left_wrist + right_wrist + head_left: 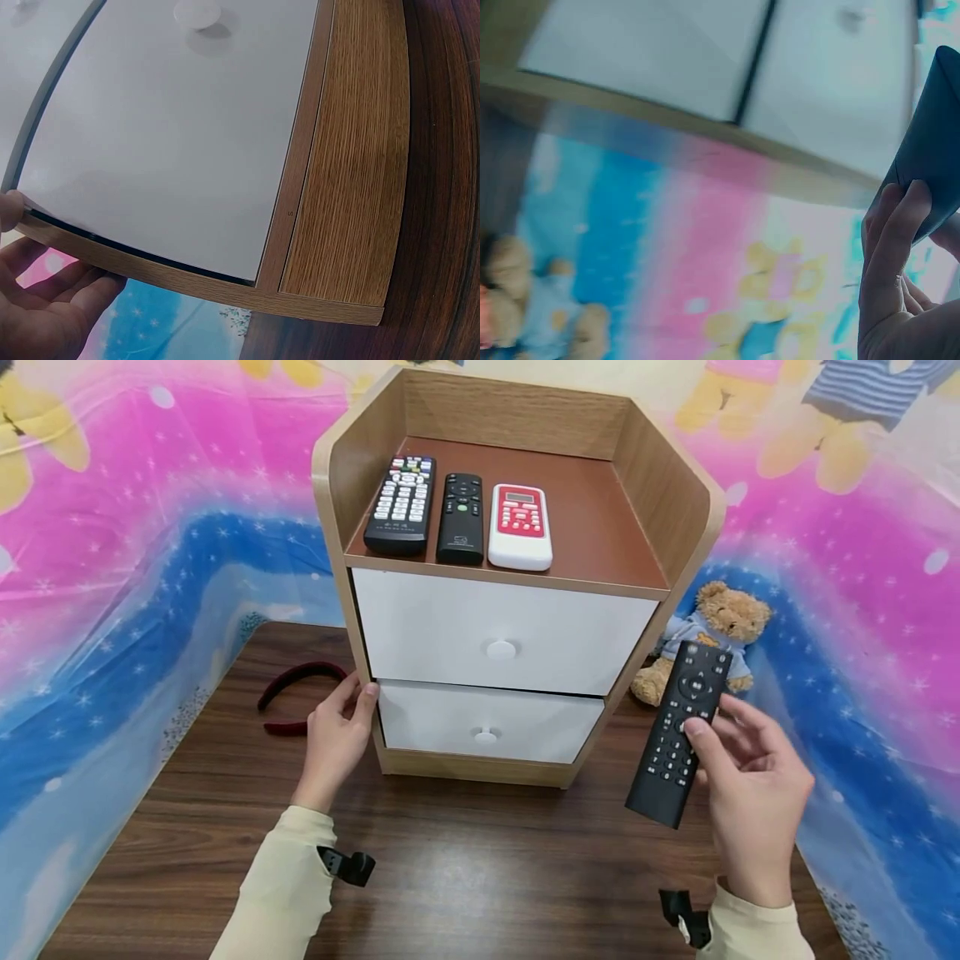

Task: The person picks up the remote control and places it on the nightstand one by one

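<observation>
My right hand (757, 785) holds a black remote control (678, 735) in the air to the right of a small wooden cabinet (472, 768), thumb on its buttons and fingers behind. In the right wrist view the fingers curl against the remote's smooth back (930, 150). My left hand (341, 735) grips the cabinet's left front edge, thumb at the front and fingers along the side, beside the seam between two white drawers. On the cabinet's top lie a large black remote (403, 506), a slimmer black remote (460, 518) and a white-and-red remote (520, 527) in a row.
The upper drawer (450, 618) and lower drawer (427, 718) each have a round white knob. A teddy bear (731, 614) sits behind the cabinet's right side. A dark red headband (300, 672) lies at left on the brown table (450, 860). Patterned cloth surrounds the table.
</observation>
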Demonstrator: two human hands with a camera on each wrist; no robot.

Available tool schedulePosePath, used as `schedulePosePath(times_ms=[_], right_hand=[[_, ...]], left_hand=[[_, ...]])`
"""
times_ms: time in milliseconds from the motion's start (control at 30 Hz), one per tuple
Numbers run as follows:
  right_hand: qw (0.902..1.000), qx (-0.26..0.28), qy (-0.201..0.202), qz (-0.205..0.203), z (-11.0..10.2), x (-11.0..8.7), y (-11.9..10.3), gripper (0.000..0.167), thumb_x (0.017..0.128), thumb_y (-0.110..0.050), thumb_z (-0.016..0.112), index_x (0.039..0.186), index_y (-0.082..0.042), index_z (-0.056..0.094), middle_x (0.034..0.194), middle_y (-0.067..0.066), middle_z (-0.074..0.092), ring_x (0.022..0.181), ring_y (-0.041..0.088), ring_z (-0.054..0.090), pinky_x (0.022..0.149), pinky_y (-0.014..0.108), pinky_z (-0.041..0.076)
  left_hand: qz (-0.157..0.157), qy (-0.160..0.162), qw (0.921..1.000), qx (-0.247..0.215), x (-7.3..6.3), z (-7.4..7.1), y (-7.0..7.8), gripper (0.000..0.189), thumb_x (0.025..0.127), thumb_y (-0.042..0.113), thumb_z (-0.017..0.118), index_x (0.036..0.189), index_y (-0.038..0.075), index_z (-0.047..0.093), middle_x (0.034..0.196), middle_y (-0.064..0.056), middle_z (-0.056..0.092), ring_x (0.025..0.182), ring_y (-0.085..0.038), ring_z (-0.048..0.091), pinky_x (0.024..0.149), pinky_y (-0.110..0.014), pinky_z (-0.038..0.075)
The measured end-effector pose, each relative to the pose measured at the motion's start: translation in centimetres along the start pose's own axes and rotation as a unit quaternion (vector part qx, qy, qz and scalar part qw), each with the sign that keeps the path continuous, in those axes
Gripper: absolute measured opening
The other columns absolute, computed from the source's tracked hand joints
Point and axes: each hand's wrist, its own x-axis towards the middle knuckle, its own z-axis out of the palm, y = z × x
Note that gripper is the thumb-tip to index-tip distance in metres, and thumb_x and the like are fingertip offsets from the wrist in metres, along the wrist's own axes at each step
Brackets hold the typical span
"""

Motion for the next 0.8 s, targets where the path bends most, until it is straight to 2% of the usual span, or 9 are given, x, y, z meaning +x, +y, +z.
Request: schedulePosePath(times_ms=[167, 433, 633, 800], right_hand=[[0.9978, 0.032, -0.004, -0.059, 1.2, 0.8, -3.7, 0.040, 0.080, -0.004, 0.082, 0.119, -0.001, 0.070, 0.093, 0.006, 0.076, 0.067, 0.012, 0.068, 0.050, 0.018, 0.050], [0.9926, 0.017, -0.060, -0.105, 4.3, 2.3, -8.2, 0.036, 0.086, -0.011, 0.078, 0.120, -0.006, 0.071, 0.098, 0.008, 0.075, 0.079, 0.017, 0.071, 0.067, 0.019, 0.055], [0.9838, -0.067, -0.099, -0.134, 7.1, 4.4, -10.4, 0.034, 0.090, -0.019, 0.074, 0.122, -0.010, 0.070, 0.101, 0.004, 0.075, 0.082, 0.013, 0.071, 0.075, 0.019, 0.054], [0.9757, -0.116, -0.136, -0.127, 9.6, 6.3, -11.6, 0.033, 0.092, -0.020, 0.071, 0.122, -0.006, 0.068, 0.105, 0.011, 0.074, 0.082, 0.009, 0.070, 0.075, 0.018, 0.054]], left_hand=[[0.002, -0.003, 1.0000, -0.002, 0.0, 0.0, 0.1, 0.061, 0.102, 0.046, 0.050, 0.148, 0.005, 0.047, 0.135, -0.022, 0.059, 0.117, -0.033, 0.063, 0.094, -0.050, 0.051], [0.000, -0.002, 1.0000, 0.000, -0.1, 0.0, 0.0, 0.059, 0.103, 0.044, 0.050, 0.147, 0.005, 0.047, 0.134, -0.022, 0.060, 0.118, -0.034, 0.062, 0.095, -0.051, 0.050], [0.009, 0.004, 0.9999, 0.003, 0.1, 0.1, -0.1, 0.060, 0.103, 0.045, 0.050, 0.147, 0.004, 0.047, 0.134, -0.023, 0.059, 0.117, -0.035, 0.062, 0.094, -0.051, 0.051], [0.004, 0.002, 1.0000, 0.007, 0.0, 0.1, 0.0, 0.062, 0.103, 0.046, 0.048, 0.147, 0.004, 0.046, 0.136, -0.023, 0.058, 0.119, -0.035, 0.061, 0.096, -0.051, 0.049]])
